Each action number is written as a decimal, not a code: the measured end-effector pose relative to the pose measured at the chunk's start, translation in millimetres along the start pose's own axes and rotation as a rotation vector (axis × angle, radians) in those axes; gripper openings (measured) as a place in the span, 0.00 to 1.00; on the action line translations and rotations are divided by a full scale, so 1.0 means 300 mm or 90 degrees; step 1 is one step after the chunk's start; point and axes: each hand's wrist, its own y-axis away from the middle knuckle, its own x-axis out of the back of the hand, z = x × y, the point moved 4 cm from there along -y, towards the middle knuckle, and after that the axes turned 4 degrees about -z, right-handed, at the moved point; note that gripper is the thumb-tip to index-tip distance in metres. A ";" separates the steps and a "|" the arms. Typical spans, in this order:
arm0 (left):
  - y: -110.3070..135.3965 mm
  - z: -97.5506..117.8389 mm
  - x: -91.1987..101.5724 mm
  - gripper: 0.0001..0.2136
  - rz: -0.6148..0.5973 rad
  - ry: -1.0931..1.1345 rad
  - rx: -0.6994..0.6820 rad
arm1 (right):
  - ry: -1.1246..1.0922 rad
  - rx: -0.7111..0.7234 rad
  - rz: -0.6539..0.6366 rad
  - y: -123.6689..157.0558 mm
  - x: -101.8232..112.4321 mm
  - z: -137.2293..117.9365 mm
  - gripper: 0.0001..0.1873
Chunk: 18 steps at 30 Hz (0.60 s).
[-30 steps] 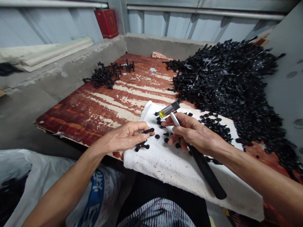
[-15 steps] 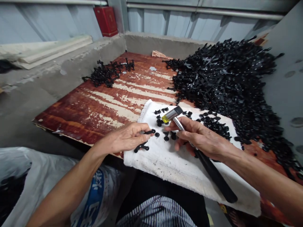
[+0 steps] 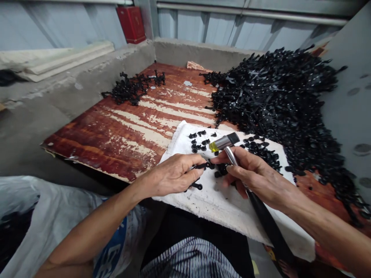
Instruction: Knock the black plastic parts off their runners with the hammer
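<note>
My left hand (image 3: 174, 175) pinches a black plastic sprue piece (image 3: 199, 166) on the white cloth pad (image 3: 220, 200), with part of it sticking out below the fingers. My right hand (image 3: 255, 173) grips a small hammer (image 3: 223, 142) with a metal head, a yellow tip and a long black handle running back toward me. The hammer head hovers just above the pad, right of the sprue piece. Several small black round parts (image 3: 199, 144) lie loose on the pad near both hands.
A large heap of black plastic sprues (image 3: 278, 96) covers the right of the worn red board (image 3: 130, 127). A smaller pile (image 3: 130, 88) lies far left. A red box (image 3: 131, 23) stands on the concrete ledge. A white sack (image 3: 52, 216) sits at my lower left.
Both hands have shifted right across the pad. The hammer head moved right and stays just above the cloth. The left hand still pinches the sprue piece.
</note>
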 end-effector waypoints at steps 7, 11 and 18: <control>-0.010 0.008 -0.012 0.12 -0.061 0.112 0.073 | -0.046 -0.041 -0.046 0.029 -0.017 -0.002 0.14; -0.011 -0.012 -0.004 0.14 -0.062 0.123 0.106 | -0.072 -0.060 0.020 0.012 -0.002 -0.010 0.13; -0.029 -0.004 0.030 0.13 -0.007 0.080 0.131 | -0.072 -0.112 0.068 -0.003 0.014 -0.008 0.14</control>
